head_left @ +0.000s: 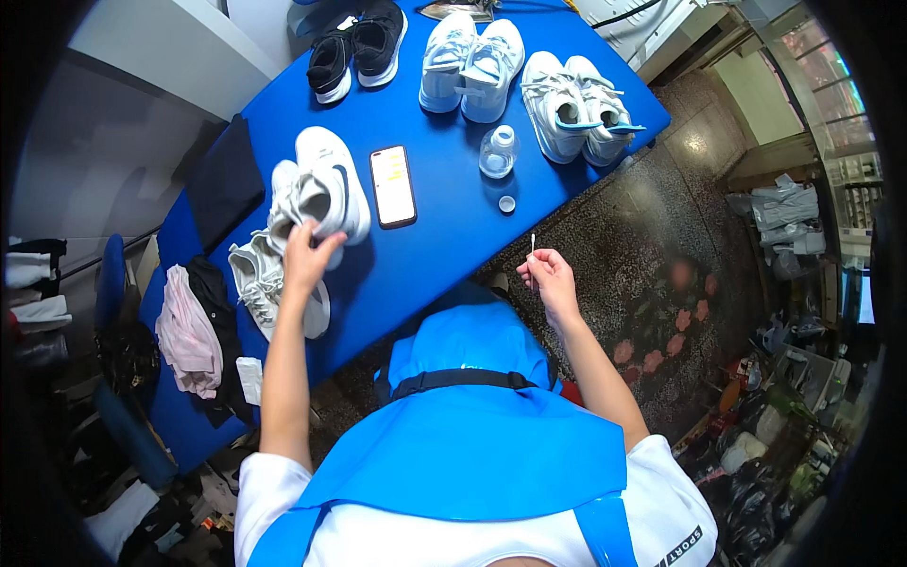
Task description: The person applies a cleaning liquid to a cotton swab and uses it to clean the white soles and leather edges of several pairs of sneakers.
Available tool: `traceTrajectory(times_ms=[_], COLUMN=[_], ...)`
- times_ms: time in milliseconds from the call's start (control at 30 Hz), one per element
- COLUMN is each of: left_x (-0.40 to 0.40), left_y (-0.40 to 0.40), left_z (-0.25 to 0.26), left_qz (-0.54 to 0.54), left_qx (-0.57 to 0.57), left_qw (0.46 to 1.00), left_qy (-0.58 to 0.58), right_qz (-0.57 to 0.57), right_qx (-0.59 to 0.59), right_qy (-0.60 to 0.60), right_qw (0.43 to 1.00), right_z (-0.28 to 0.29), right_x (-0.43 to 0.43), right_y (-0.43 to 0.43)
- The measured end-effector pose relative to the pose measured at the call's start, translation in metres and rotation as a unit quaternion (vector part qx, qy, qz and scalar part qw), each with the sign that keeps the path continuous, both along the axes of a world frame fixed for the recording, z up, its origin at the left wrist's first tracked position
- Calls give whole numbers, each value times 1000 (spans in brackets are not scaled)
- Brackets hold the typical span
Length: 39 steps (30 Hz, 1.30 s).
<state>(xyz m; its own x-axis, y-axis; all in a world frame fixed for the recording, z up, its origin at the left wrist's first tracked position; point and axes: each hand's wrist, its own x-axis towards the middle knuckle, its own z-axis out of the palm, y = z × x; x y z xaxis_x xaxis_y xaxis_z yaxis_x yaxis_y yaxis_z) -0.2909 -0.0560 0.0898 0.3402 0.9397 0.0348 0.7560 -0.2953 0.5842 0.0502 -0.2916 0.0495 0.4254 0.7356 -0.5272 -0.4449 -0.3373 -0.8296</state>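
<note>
My left hand [306, 261] grips the heel of a white sneaker [331, 166] with a dark outline on its side. Its white mate [282, 186] sits against it on the left. Just below, partly covered by my left forearm, is another pair of white lace-up sneakers [256, 287]. Over the table's near edge, my right hand [553, 280] pinches a cotton swab [533, 242], tip upward. A clear plastic bottle [499, 157] stands uncapped on the blue table [439, 237], with a white cap [506, 204] in front of it. Right of the held sneaker lies a smartphone [394, 188], screen lit.
Black sneakers [379, 42], white sneakers [489, 67] and white sneakers with blue linings [577, 106] line the far side. At left are a dark flat cloth [227, 188], pink fabric [188, 340] and a white tissue packet [249, 379]. Piled goods [772, 418] lie at right.
</note>
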Motion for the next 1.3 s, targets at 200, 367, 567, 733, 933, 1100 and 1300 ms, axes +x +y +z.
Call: traceTrajectory(times_ms=[200, 367, 567, 733, 933, 1100, 1300], left_x=[-8, -2, 10, 15, 26, 33, 26], left_y=[-94, -124, -156, -187, -182, -126, -27], left_z=[4, -11, -15, -19, -25, -7, -14], left_qz=[-92, -94, -47, -10, 10, 1, -2], left_qx=[47, 95, 70, 54, 85, 110, 149], left_qw=[994, 984, 988, 991, 992, 992, 983], left_qy=[22, 116, 130, 120, 96, 64, 108], right_qz=[-10, 121, 279, 312, 316, 282, 194], right_qx=[-57, 36, -47, -6, 48, 36, 50], right_qy=[-124, -502, -578, -582, -589, -512, -300], right_qw=[991, 855, 766, 751, 742, 811, 933], right_z=[-31, -49, -59, -68, -76, -65, -50], right_x=[4, 28, 54, 59, 66, 66, 72], right_y=[19, 62, 103, 103, 97, 104, 106])
